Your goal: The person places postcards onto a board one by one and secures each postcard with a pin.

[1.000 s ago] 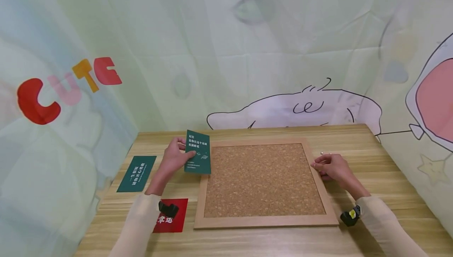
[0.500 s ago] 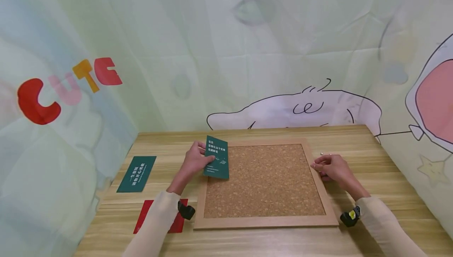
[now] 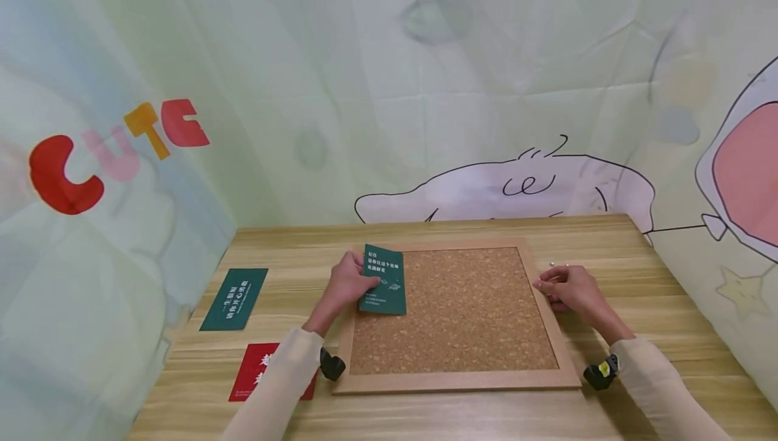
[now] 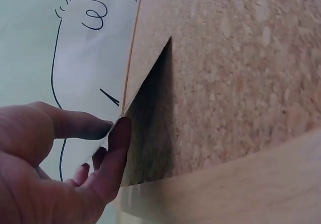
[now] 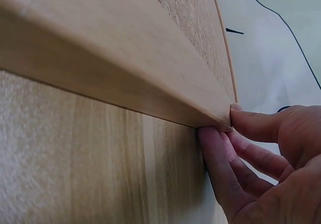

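A dark green card (image 3: pixel 392 279) with white lettering is pinched at its left edge by my left hand (image 3: pixel 349 280), thumb on the printed face. It overlaps the upper left corner of a wood-framed corkboard (image 3: pixel 468 319) lying flat on the table. In the left wrist view the card slants up from the cork, its shadow beneath, with the left hand (image 4: pixel 60 153) at the raised side. My right hand (image 3: pixel 571 289) holds the board's right frame edge. Up close, the right thumb (image 5: pixel 256 123) presses the frame's upper edge while a fingertip sits at its lower side.
Another green card (image 3: pixel 234 299) lies left of the board on the wooden table (image 3: pixel 182 380). Nearer the front, a red card (image 3: pixel 246 373) is partly covered by the left sleeve (image 3: pixel 276 380). A printed cloth backdrop (image 3: pixel 292 157) stands behind the table.
My left hand has carried the green card rightward and down, from beside the board's left edge to over its upper left corner. The right hand has stayed in place.
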`<state>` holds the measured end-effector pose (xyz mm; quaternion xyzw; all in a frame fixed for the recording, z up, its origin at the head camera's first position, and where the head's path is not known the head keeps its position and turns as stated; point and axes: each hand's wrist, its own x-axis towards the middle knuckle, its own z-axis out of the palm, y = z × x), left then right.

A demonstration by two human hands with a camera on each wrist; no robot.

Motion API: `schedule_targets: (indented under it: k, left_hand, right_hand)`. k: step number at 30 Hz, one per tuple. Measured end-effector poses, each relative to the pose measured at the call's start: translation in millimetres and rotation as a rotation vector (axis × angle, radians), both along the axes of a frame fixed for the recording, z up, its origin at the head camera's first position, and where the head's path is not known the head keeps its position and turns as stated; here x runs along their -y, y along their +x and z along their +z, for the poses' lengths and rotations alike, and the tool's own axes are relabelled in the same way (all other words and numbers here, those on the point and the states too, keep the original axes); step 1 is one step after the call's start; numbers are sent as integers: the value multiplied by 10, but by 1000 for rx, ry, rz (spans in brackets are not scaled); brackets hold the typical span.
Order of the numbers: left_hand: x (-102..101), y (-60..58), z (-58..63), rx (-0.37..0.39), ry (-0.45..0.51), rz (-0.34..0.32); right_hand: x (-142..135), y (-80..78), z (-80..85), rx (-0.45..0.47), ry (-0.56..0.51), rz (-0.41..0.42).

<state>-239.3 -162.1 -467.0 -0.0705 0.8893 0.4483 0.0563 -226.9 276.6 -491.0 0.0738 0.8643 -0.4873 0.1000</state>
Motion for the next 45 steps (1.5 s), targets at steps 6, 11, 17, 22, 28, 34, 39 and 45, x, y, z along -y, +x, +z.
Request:
schedule_targets:
  k: [6,11,17,22,28,34,39,45]
  left_hand:
    - [-12,21,-15,8,-66,-5]
    - [-34,45,-4,-13,-158,-20]
    - [-60,47,18,-16,-252,-30]
    - [-74,23,20,-10,-317,-33]
    - [-83,-5,31,3,-364,-45]
    - [-89,-24,34,7,-412,-63]
    - [-106,-38,54,26,-438,-64]
    - [-118,-35,86,31,-443,-76]
  right_hand:
    - [1,1,-7,-1,8,5]
    - [4,10,-1,7,7,1]
    - [5,11,-13,2,6,-1]
    - [5,14,-23,-8,5,1]
    - [6,17,-15,-10,14,-2]
    - [9,18,-9,-11,24,-2]
    - [17,23,-2,-12,7,0]
    - [13,31,10,-19,-29,14]
